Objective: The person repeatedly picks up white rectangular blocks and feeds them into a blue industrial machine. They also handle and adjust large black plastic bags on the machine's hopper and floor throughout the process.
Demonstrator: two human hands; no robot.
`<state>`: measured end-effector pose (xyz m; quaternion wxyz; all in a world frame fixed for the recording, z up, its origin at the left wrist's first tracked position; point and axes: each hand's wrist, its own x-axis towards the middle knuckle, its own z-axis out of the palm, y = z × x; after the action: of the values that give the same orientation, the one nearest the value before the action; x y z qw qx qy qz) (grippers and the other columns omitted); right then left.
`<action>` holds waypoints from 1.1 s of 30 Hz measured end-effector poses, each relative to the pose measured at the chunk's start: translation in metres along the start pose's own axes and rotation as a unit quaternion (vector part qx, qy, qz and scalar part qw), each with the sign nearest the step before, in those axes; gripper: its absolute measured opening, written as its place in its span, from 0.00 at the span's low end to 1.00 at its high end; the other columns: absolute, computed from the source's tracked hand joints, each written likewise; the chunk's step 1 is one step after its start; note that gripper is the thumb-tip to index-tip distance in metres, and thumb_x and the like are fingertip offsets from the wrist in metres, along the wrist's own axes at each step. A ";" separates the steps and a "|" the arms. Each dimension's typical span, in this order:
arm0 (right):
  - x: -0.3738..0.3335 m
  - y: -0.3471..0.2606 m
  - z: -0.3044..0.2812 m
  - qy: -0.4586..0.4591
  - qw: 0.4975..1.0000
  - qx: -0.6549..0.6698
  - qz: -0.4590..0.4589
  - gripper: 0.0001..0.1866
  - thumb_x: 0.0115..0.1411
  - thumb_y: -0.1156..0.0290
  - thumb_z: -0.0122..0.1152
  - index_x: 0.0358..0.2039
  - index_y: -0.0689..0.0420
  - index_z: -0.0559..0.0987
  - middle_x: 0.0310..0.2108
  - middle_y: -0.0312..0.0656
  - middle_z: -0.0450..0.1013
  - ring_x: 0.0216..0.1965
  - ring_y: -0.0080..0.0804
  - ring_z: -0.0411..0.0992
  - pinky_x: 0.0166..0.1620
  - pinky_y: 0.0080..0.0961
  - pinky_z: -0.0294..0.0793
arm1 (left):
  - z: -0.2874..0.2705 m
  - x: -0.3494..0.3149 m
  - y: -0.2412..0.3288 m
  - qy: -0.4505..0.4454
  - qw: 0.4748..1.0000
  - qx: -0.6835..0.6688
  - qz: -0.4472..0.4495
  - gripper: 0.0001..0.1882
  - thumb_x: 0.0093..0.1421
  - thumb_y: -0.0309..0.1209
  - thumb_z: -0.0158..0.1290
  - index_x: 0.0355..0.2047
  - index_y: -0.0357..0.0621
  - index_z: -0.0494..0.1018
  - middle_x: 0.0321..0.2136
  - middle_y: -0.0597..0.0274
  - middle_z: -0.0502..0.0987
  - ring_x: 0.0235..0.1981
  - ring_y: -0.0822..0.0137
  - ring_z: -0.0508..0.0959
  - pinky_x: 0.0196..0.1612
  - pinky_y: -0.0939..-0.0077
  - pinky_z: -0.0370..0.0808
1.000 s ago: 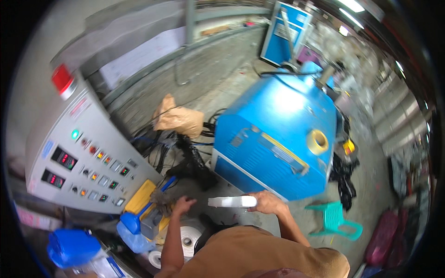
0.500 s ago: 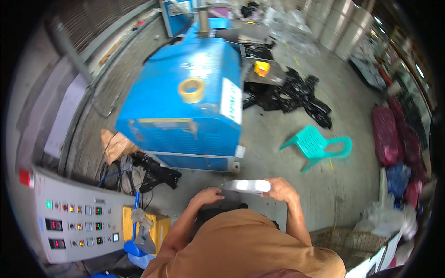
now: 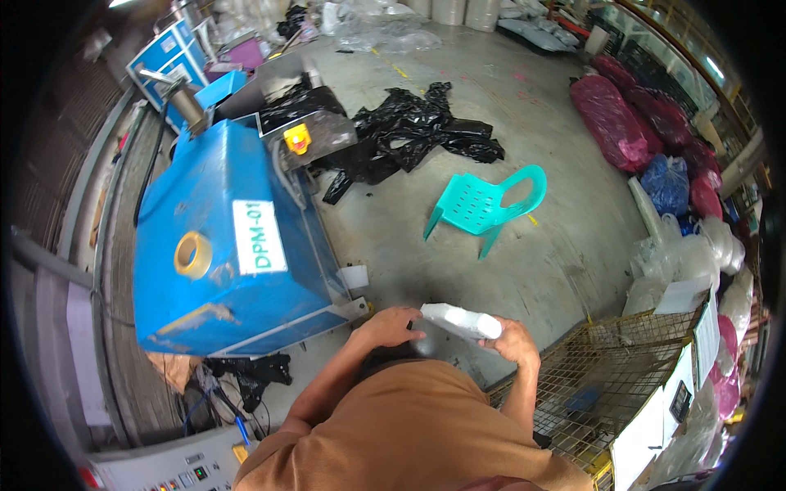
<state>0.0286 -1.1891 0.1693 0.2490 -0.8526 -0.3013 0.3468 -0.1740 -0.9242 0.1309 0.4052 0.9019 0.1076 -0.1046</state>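
Note:
In front of my body, my right hand [image 3: 514, 342] is closed around one end of a white flat bundle [image 3: 463, 320], which looks soft and slightly glossy; what it is made of I cannot make out. The bundle is held in the air, sloping down toward the right. My left hand [image 3: 393, 327] is close to its other end, thumb and fingers apart, gripping nothing I can see. To the left is a blue machine [image 3: 221, 262] with a roll of tan tape [image 3: 193, 254] on its top.
A turquoise plastic chair [image 3: 473, 203] stands ahead. Black plastic sheeting [image 3: 409, 131] lies on the floor beyond. At the lower right is a yellow wire cage [image 3: 573, 368]. Maroon bags [image 3: 610, 123] line the right side; a control panel [image 3: 176, 470] is at the lower left.
My view has swung to the right, so the machine and chair sit further left and the wire cage shows more. My right hand still holds the white bundle; my left hand is nearer its end.

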 end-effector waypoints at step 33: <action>0.562 -0.281 -0.150 0.113 0.934 -0.078 -0.330 0.34 0.47 0.81 0.78 0.57 0.54 0.81 0.53 0.49 0.80 0.53 0.43 0.78 0.56 0.37 0.75 | -0.378 0.236 -0.162 0.444 0.894 -0.029 -0.053 0.18 0.62 0.35 0.62 0.51 0.44 0.77 0.50 0.51 0.79 0.55 0.47 0.75 0.59 0.57 0.73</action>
<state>0.3691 -0.6404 0.1944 0.3146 -0.7559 -0.5612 0.1217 0.0444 -0.5083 0.1971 0.3350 0.8350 0.3273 0.2888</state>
